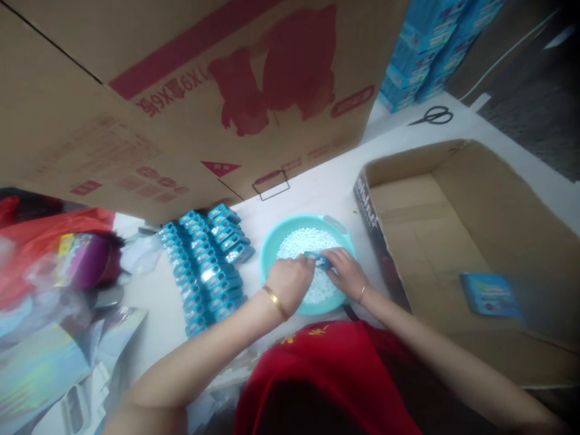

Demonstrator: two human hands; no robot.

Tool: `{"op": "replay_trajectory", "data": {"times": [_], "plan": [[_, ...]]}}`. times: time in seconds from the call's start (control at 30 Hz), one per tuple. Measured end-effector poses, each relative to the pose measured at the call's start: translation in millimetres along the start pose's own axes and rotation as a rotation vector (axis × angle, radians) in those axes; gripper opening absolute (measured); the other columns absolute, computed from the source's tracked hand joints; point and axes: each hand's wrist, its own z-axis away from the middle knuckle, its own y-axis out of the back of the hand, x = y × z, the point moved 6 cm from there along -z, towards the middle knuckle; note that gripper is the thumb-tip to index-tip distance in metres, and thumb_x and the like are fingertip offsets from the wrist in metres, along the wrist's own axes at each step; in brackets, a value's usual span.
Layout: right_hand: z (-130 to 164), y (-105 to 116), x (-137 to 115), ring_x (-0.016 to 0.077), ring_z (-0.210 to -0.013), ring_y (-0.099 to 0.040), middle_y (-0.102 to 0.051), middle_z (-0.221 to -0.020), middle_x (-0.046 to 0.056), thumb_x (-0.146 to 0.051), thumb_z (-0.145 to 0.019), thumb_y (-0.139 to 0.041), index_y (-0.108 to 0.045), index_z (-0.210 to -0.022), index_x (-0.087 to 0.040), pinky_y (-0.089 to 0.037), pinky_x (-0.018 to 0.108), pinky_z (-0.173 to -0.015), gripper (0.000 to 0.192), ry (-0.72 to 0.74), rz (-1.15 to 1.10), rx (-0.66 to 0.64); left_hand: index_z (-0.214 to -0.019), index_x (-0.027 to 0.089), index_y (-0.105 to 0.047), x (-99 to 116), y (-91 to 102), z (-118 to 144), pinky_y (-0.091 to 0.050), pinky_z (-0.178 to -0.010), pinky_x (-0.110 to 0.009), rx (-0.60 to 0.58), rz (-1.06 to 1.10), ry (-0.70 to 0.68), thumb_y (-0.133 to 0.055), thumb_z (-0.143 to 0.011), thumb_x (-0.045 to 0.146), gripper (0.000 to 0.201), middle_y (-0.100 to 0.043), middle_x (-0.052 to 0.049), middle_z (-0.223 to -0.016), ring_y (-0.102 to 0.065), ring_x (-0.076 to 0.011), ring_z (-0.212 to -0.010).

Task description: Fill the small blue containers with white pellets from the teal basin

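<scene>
- Fingers (334, 257) of the right hand (348, 273) were clamped on the right end of a small blue case (318, 260); those of the left hand (290, 283) were curled together at its left end, apparently pinching it too.
- That small blue case was held over a turquoise basin (268, 246). It looked light and stiff, with a glossy skin that might slip; its short ends seemed the surest hold, since hard pressure on the broad faces could dent them.
- Below it, the basin held white pellets (308, 238), probably light, hard and quick to scatter.
- Left of the basin, similar blue cases (206, 272) stood in close rows on the white surface (317, 186); outer ones seemed easiest to take, by their free sides.
- Right of the basin, an open carton (448, 223) contained a flat blue packet (490, 294).
- Farther off were a large cardboard box (181, 139), black scissors (427, 116) and stacked blue packs (410, 54).
</scene>
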Motion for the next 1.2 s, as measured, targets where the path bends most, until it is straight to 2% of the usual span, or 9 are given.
{"op": "replay_trajectory", "data": {"times": [0.13, 0.27, 0.43, 0.53, 0.63, 0.77, 0.9, 1.07, 1.2], "plan": [[2.9, 5.2, 14.3, 0.0278, -0.103, -0.053, -0.061, -0.107, 0.011, -0.010, -0.077, -0.050, -0.053, -0.116, -0.019, -0.048, 0.046, -0.089, 0.040, -0.074, -0.046, 0.062, -0.108, 0.018, -0.052, -48.8, -27.6, -17.7, -0.049, -0.067, -0.031, 0.132, 0.088, 0.140, -0.036, -0.090, 0.014, 0.025, -0.059, -0.007, -0.097, -0.062, -0.0213, -0.082], [2.1, 14.2, 30.8, 0.0270, -0.101, -0.057, -0.062, -0.108, 0.010, -0.029, -0.082, -0.057, -0.053, -0.116, -0.022, -0.049, 0.044, -0.087, 0.035, -0.229, -0.169, 0.170, -0.113, 0.016, -0.050, -87.4, -105.8, -65.3, -0.045, -0.085, -0.033, 0.140, 0.305, 0.230, -0.035, -0.087, 0.007, 0.031, -0.055, -0.010, -0.108, -0.053, -0.0215, -0.101], [-4.1, 22.9, 44.7, 0.0238, -0.091, -0.061, -0.064, -0.099, 0.005, -0.040, -0.077, -0.064, -0.054, -0.110, -0.022, -0.050, 0.039, -0.082, 0.038, -0.425, -0.339, 0.203, -0.116, 0.015, -0.050, -45.7, -182.6, -105.2, -0.041, -0.095, -0.037, 0.105, 0.452, 0.037, -0.035, -0.090, 0.010, 0.030, -0.054, -0.011, -0.115, -0.049, -0.0210, -0.107], [-7.1, 30.1, 47.0, 0.0233, -0.089, -0.062, -0.064, -0.097, 0.005, -0.041, -0.076, -0.065, -0.055, -0.109, -0.022, -0.050, 0.039, -0.081, 0.039, -0.445, -0.370, 0.231, -0.117, 0.014, -0.051, -14.0, -201.4, -103.6, -0.041, -0.098, -0.038, 0.104, 0.547, -0.073, -0.036, -0.089, 0.009, 0.032, -0.056, -0.012, -0.114, -0.050, -0.0204, -0.106], [-7.5, 34.1, 48.5, 0.0233, -0.090, -0.062, -0.064, -0.099, 0.005, -0.041, -0.075, -0.066, -0.055, -0.108, -0.022, -0.050, 0.039, -0.081, 0.040, -0.449, -0.374, 0.256, -0.119, 0.015, -0.050, -0.6, -209.0, -94.7, -0.042, -0.097, -0.037, 0.106, 0.630, -0.133, -0.042, -0.085, 0.008, 0.036, -0.059, -0.011, -0.113, -0.053, -0.0196, -0.104], [-4.5, 32.0, 49.2, 0.0236, -0.093, -0.061, -0.064, -0.101, 0.006, -0.041, -0.077, -0.065, -0.054, -0.109, -0.022, -0.049, 0.039, -0.083, 0.039, -0.438, -0.365, 0.248, -0.119, 0.015, -0.051, -7.2, -200.3, -75.9, -0.046, -0.088, -0.034, 0.113, 0.841, -0.184, -0.051, -0.083, 0.018, 0.036, -0.061, -0.009, -0.107, -0.057, -0.0180, -0.092], [-0.1, 28.9, 47.8, 0.0251, -0.099, -0.059, -0.062, -0.105, 0.007, -0.040, -0.080, -0.062, -0.053, -0.111, -0.022, -0.048, 0.041, -0.086, 0.037, -0.369, -0.290, 0.249, -0.116, 0.015, -0.051, -26.9, -162.0, -44.5, -0.047, -0.080, -0.030, 0.140, 1.041, -0.233, -0.056, -0.084, 0.027, 0.035, -0.061, -0.007, -0.104, -0.055, -0.0151, -0.082], [1.1, 20.2, 34.0, 0.0279, -0.103, -0.055, -0.061, -0.109, 0.010, -0.025, -0.081, -0.056, -0.053, -0.115, -0.022, -0.047, 0.047, -0.089, 0.035, -0.188, -0.159, 0.183, -0.115, 0.017, -0.052, -45.1, -88.1, -10.2, -0.047, -0.086, -0.032, 0.214, 0.905, -0.294, -0.052, -0.085, 0.022, 0.030, -0.060, -0.010, -0.110, -0.057, -0.0171, -0.092], [0.7, 11.1, 15.8, 0.0283, -0.105, -0.053, -0.060, -0.111, 0.011, -0.013, -0.076, -0.050, -0.052, -0.119, -0.021, -0.047, 0.048, -0.090, 0.043, -0.065, -0.107, 0.100, -0.109, 0.015, -0.053, -40.0, -45.7, -8.3, -0.048, -0.086, -0.036, 0.136, 0.599, -0.195, -0.049, -0.082, 0.013, 0.027, -0.061, -0.011, -0.105, -0.059, -0.0215, -0.094]]}}
